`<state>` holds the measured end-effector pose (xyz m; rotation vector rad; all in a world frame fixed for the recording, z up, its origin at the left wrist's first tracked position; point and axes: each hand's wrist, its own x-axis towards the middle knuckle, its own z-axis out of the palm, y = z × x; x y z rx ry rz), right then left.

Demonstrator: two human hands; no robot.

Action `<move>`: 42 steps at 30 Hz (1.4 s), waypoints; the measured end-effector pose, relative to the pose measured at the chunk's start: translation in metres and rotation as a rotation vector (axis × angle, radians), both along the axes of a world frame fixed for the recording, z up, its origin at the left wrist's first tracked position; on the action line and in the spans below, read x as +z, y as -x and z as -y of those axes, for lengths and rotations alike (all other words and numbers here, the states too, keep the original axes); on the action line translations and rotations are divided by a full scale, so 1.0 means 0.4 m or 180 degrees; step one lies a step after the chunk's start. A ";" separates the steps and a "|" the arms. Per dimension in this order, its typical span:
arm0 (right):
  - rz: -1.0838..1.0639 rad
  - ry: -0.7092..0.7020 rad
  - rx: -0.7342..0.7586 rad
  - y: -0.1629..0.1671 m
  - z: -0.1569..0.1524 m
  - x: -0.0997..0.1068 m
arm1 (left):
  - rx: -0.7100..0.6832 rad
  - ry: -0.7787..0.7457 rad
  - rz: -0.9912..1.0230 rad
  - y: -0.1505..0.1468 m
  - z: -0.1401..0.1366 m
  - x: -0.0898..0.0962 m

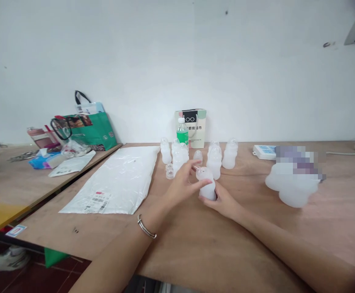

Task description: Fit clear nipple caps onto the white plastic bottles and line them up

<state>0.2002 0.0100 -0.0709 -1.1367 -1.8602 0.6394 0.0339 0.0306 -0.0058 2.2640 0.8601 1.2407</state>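
Observation:
A frosted white baby bottle [207,190] stands slightly tilted over the wooden table, a clear collar round its top. My right hand [224,201] is wrapped round its lower body from the right. From the left, my left hand [185,181] closes on its upper part, thumb against the side and fingers at the clear collar; what lies under those fingers is partly hidden. Just behind are more baby bottles with clear dome caps, one of them this capped bottle [229,154]. A loose clear dome cap [198,157] and small clear collar pieces [169,171] sit beside my left hand.
Several frosted bottle bodies [293,191] lie at the right, by a white box [264,152] and a pixelated patch. Left is a white mailing bag [116,175]. A green-labelled drink bottle [182,133] and paper bag [199,138] stand behind. A green bag [95,134] is further left.

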 end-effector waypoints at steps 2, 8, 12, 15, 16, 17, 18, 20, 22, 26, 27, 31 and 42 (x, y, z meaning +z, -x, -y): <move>-0.0003 -0.0049 -0.0002 0.000 0.002 0.002 | -0.0121 0.0165 -0.0088 -0.021 0.007 -0.006; 0.0012 -0.0021 -0.0230 -0.010 -0.001 -0.013 | 0.0010 0.0333 -0.0036 -0.048 -0.001 -0.001; -0.0048 -0.0110 -0.0350 -0.009 -0.001 -0.018 | 0.0106 0.0365 -0.0124 -0.068 -0.002 0.007; -0.0007 -0.0094 -0.0425 -0.009 0.000 -0.017 | 0.0179 0.0422 -0.0177 -0.073 -0.006 0.007; 0.0030 -0.0064 -0.0453 -0.009 0.001 -0.016 | 0.0152 0.0426 -0.0164 -0.071 -0.008 0.006; 0.0075 -0.0037 -0.0452 -0.011 0.001 -0.015 | 0.0069 0.0430 -0.0141 -0.069 -0.009 0.004; 0.0113 -0.0022 -0.0424 -0.012 0.001 -0.014 | -0.0064 0.0438 -0.0112 -0.066 -0.010 0.003; 0.0145 -0.0013 -0.0320 -0.016 0.001 -0.011 | -0.0367 0.0458 -0.0068 -0.058 -0.012 0.000; 0.0129 0.0011 -0.0234 -0.019 0.002 -0.008 | -0.0542 0.0462 -0.0099 -0.052 -0.012 -0.002; 0.0094 -0.0011 -0.0191 -0.017 0.005 -0.002 | -0.0451 0.0462 -0.0167 -0.052 -0.005 0.000; 0.0098 -0.0034 -0.0160 -0.014 0.007 0.000 | -0.0342 0.0459 -0.0174 -0.054 0.000 0.001; 0.0216 -0.0236 -0.0184 0.000 0.019 0.006 | 0.0348 0.0472 -0.0255 -0.057 0.025 0.008; 0.1021 0.0105 -0.0889 -0.010 0.039 0.042 | -0.0218 0.1016 -0.0039 0.000 0.017 0.006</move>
